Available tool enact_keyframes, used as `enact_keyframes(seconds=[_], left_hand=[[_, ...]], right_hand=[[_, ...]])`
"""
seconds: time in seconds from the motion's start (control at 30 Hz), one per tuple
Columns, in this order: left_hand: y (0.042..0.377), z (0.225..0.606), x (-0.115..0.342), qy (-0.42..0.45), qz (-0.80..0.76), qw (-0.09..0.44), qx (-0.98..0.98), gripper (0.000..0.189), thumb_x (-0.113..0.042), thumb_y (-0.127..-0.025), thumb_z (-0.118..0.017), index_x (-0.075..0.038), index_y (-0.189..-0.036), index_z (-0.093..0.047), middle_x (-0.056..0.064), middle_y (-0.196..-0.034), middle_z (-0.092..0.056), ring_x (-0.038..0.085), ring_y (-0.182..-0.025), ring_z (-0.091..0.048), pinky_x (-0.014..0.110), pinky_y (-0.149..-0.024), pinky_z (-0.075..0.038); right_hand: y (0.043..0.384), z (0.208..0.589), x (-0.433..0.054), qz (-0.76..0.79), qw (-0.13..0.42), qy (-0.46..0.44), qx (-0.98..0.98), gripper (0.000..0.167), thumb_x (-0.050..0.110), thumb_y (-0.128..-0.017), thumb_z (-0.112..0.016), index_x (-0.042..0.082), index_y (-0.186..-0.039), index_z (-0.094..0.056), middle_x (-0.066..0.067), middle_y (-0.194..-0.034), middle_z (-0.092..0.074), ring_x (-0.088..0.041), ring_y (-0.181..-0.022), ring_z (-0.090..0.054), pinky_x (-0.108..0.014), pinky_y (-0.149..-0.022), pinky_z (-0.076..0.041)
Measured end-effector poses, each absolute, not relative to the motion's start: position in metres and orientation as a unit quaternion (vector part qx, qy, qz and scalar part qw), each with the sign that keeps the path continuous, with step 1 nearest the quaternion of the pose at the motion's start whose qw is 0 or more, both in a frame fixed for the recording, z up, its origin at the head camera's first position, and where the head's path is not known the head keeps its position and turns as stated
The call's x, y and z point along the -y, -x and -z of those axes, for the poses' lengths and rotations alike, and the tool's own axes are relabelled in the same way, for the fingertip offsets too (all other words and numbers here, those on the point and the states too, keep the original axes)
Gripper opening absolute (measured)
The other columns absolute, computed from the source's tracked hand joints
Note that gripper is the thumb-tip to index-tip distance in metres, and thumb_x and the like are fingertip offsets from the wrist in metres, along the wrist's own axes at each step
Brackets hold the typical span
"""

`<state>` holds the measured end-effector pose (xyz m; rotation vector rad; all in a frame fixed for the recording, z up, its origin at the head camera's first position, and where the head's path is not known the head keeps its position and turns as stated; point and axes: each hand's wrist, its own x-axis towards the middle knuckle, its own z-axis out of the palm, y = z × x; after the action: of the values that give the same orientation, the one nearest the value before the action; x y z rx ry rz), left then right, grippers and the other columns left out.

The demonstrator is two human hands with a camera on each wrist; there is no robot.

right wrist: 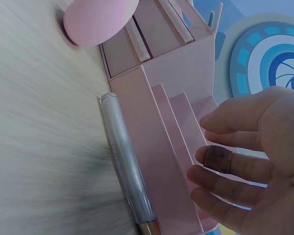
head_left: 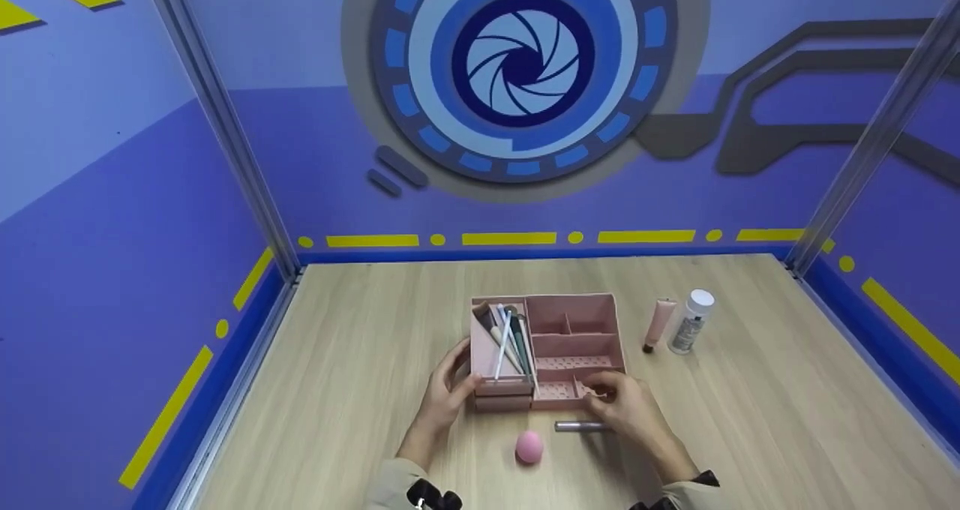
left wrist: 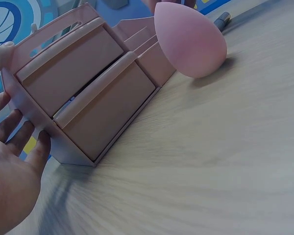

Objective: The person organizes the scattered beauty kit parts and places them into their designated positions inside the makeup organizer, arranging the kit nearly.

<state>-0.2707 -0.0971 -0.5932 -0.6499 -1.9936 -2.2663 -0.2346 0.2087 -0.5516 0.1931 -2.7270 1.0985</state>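
Booth-like workspace: printed wall panels, metal posts, wood-grain tabletop.

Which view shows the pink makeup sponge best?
The left wrist view: the pink makeup sponge appears large and whole there, tapered end included. The head view shows it whole but small; the right wrist view cuts it off at the top edge.

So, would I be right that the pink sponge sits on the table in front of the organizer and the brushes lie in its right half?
Not quite: the brushes lie in the left half of the organizer, as the head view shows. The pink sponge does sit on the table in front.
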Motion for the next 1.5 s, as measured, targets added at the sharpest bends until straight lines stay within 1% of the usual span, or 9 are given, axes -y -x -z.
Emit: enact_keyframes(seconds=[0.27,0.53,0.77,1.0,1.07,1.17,1.27,1.4,1.5], left_hand=[[0.269,0.594,0.097,0.203,0.731,0.028,0.650,0.063,-0.004,-0.095,-0.060,0.005,-0.149,-0.028,0.025,-0.153,-0.032,0.040,-0.144,-0.025,0.053,-0.118,-0.021],[0.267,0.592,0.098,0.204,0.730,0.011,0.653,0.065,-0.008,-0.096,-0.059,0.002,-0.151,-0.026,0.022,-0.156,-0.029,0.038,-0.146,-0.021,0.050,-0.116,-0.026],[0.268,0.591,0.098,0.192,0.733,0.005,0.653,0.066,-0.010,-0.095,-0.061,0.000,-0.151,-0.027,0.021,-0.156,-0.029,0.036,-0.147,-0.021,0.039,-0.116,-0.030],[0.269,0.592,0.097,0.185,0.735,0.001,0.653,0.066,-0.011,-0.095,-0.061,-0.002,-0.151,-0.028,0.020,-0.156,-0.030,0.035,-0.147,-0.020,0.050,-0.119,-0.022],[0.267,0.588,0.097,0.184,0.733,0.000,0.655,0.066,-0.011,-0.095,-0.061,-0.003,-0.151,-0.028,0.019,-0.156,-0.030,0.035,-0.147,-0.021,0.051,-0.119,-0.021],[0.268,0.589,0.098,0.189,0.732,0.004,0.654,0.066,-0.010,-0.095,-0.061,-0.001,-0.151,-0.028,0.021,-0.156,-0.030,0.036,-0.147,-0.021,0.042,-0.118,-0.027],[0.270,0.589,0.098,0.197,0.733,0.010,0.651,0.065,-0.007,-0.094,-0.061,0.002,-0.150,-0.028,0.024,-0.155,-0.030,0.038,-0.146,-0.022,0.042,-0.116,-0.029],[0.271,0.593,0.098,0.213,0.733,0.021,0.646,0.064,-0.004,-0.094,-0.059,0.006,-0.149,-0.027,0.028,-0.153,-0.030,0.042,-0.145,-0.022,0.054,-0.116,-0.024],[0.271,0.594,0.098,0.222,0.732,0.025,0.644,0.063,-0.001,-0.095,-0.057,0.008,-0.149,-0.026,0.030,-0.152,-0.029,0.044,-0.144,-0.021,0.055,-0.115,-0.024]], right_hand=[[0.231,0.554,-0.210,-0.358,0.085,-0.062,0.928,0.020,0.009,-0.076,-0.078,0.017,-0.094,-0.076,0.004,-0.094,-0.074,-0.015,-0.089,-0.067,-0.037,-0.085,-0.055],[0.228,0.560,-0.214,-0.333,0.083,-0.097,0.934,0.020,0.012,-0.074,-0.080,0.016,-0.093,-0.075,0.004,-0.094,-0.074,-0.017,-0.090,-0.067,-0.041,-0.085,-0.054],[0.229,0.564,-0.216,-0.325,0.074,-0.125,0.934,0.019,0.009,-0.073,-0.079,0.015,-0.091,-0.075,0.003,-0.093,-0.073,-0.016,-0.088,-0.067,-0.040,-0.085,-0.055],[0.228,0.565,-0.218,-0.322,0.051,-0.141,0.935,0.019,0.009,-0.073,-0.079,0.013,-0.091,-0.075,-0.001,-0.090,-0.071,-0.014,-0.083,-0.064,-0.035,-0.080,-0.055],[0.228,0.566,-0.218,-0.324,0.043,-0.146,0.934,0.019,0.009,-0.074,-0.079,0.013,-0.092,-0.075,-0.001,-0.089,-0.071,-0.014,-0.081,-0.064,-0.032,-0.077,-0.055],[0.229,0.567,-0.219,-0.325,0.029,-0.154,0.933,0.018,0.008,-0.074,-0.078,0.013,-0.091,-0.075,0.002,-0.085,-0.071,-0.011,-0.077,-0.062,-0.027,-0.072,-0.053],[0.229,0.568,-0.220,-0.319,0.015,-0.160,0.934,0.018,0.008,-0.073,-0.078,0.015,-0.088,-0.074,0.006,-0.081,-0.068,-0.006,-0.074,-0.058,-0.024,-0.068,-0.050],[0.228,0.569,-0.220,-0.324,-0.011,-0.161,0.932,0.020,0.005,-0.072,-0.077,0.015,-0.089,-0.074,0.007,-0.081,-0.068,-0.006,-0.073,-0.056,-0.022,-0.064,-0.047],[0.227,0.569,-0.220,-0.322,-0.024,-0.160,0.933,0.023,0.001,-0.071,-0.075,0.014,-0.090,-0.075,0.005,-0.083,-0.069,-0.010,-0.074,-0.058,-0.023,-0.063,-0.048]])
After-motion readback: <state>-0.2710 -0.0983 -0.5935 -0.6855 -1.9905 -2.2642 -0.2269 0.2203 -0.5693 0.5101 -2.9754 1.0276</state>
